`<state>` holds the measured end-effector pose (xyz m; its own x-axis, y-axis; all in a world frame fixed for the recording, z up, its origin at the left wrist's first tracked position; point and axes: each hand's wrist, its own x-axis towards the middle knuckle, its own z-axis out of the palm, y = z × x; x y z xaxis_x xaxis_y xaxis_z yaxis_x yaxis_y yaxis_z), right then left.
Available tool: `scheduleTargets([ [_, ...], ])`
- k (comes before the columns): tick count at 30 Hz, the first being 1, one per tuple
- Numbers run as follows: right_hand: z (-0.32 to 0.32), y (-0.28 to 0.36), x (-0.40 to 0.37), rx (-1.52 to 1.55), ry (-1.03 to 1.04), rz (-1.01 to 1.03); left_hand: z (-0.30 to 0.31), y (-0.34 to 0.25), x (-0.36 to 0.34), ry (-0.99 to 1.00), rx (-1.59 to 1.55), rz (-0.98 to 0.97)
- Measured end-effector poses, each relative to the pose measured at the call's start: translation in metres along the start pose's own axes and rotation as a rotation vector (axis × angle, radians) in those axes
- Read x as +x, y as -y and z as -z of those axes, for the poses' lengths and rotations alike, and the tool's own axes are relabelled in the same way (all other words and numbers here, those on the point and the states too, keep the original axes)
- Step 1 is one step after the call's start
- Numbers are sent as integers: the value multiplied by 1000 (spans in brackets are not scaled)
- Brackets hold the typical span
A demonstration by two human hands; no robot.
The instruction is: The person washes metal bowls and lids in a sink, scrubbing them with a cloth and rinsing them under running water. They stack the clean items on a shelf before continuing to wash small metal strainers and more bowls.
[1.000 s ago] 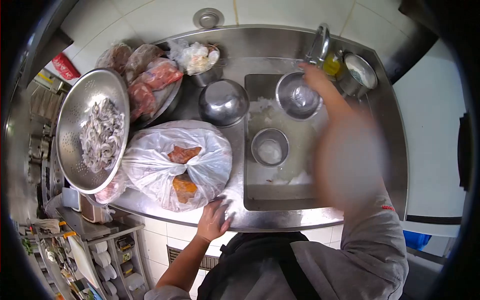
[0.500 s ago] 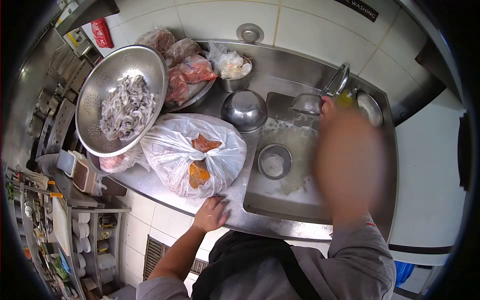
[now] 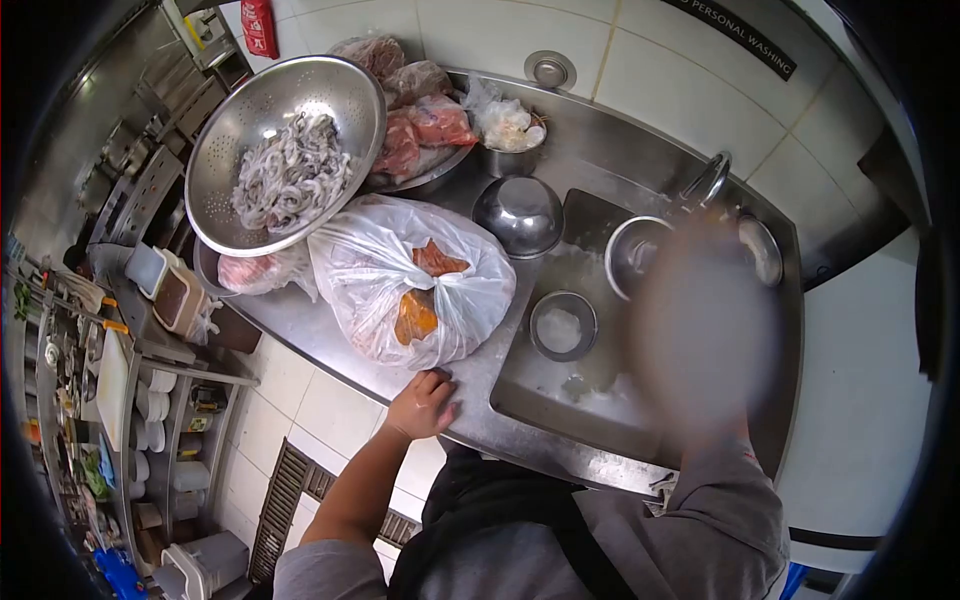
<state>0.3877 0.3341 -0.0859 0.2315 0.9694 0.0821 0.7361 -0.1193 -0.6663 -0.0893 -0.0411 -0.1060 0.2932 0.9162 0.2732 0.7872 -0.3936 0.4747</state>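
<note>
At the sink counter's front edge [image 3: 480, 440], my left hand [image 3: 425, 403] rests below a knotted white plastic bag [image 3: 370, 290], fingers bent, thumb apart, holding nothing. A large blur covers my right hand [image 3: 700, 310], hiding its fingers, over the right side of the sink [image 3: 520, 385]. Beside the blur, a metal bowl [image 3: 622, 258] is tilted with its inside showing; whether my hand holds it cannot be seen. A small round strainer or bowl [image 3: 563, 326] with pale contents sits in cloudy water. An upturned metal bowl [image 3: 517, 217] stands left of the basin.
A colander [image 3: 215, 190] of sliced squid-like pieces stands at the left, near bagged meat [image 3: 425, 125] in a bowl. Behind are a metal pot [image 3: 515, 160] with a plastic bag and the faucet [image 3: 715, 178]. Another round dish [image 3: 762, 250] is at the right. Shelves [image 3: 190, 365] stand lower left.
The metal bowl near the faucet has come down and now shows its inside. My right hand has become hidden by the blur. The view has shifted; my left hand stays at the edge.
</note>
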Motion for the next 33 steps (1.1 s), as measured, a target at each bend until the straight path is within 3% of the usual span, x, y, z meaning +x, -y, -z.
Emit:
scheduleTargets([
  [2, -25, -10, 18, 163, 203, -46, 0, 0, 0, -2, 9, 7],
  [3, -26, -10, 33, 162, 205, -51, -1, 0, 0, -6, 19, 10],
  [5, -25, -5, 57, -430, 160, 136, -3, 1, -2, 17, 11, 28],
  [8, -34, 32, 29, -234, 17, 487, -2, 1, -3, 17, 16, 33],
  [9, -42, 94, -25, -169, -250, 701, -2, 0, -1, 6, 13, 37],
  [13, -92, 184, -93, -414, -373, 994, 1, -3, -1, -11, 38, 19],
  [14, -112, 190, -100, -438, -341, 1084, 1, -3, -1, -7, 48, 28],
  [15, -128, 198, -111, -575, -204, 1051, 1, -3, 0, -3, 49, 24],
  [16, -141, 203, -121, -409, -65, 1078, 1, -3, 0, -8, 44, 27],
  [19, -157, 204, -130, -440, 82, 1145, 1, -1, 1, -8, 40, 31],
  [23, -149, 166, -136, -75, -79, 1035, 0, -1, -2, -5, 45, 53],
  [25, -160, 91, -140, -65, -97, 719, 0, 1, -1, -10, 9, 45],
  [27, -213, -40, -150, -365, -143, 373, 1, 2, -1, 5, 11, 58],
  [28, -213, -56, -152, -365, -128, 367, 1, 2, -1, 14, 11, 63],
  [32, -213, -100, -169, -290, 504, -287, 0, 5, -1, -5, 32, 40],
  [33, -225, -120, -167, -296, 510, -301, 1, 3, -1, 23, 19, 72],
])
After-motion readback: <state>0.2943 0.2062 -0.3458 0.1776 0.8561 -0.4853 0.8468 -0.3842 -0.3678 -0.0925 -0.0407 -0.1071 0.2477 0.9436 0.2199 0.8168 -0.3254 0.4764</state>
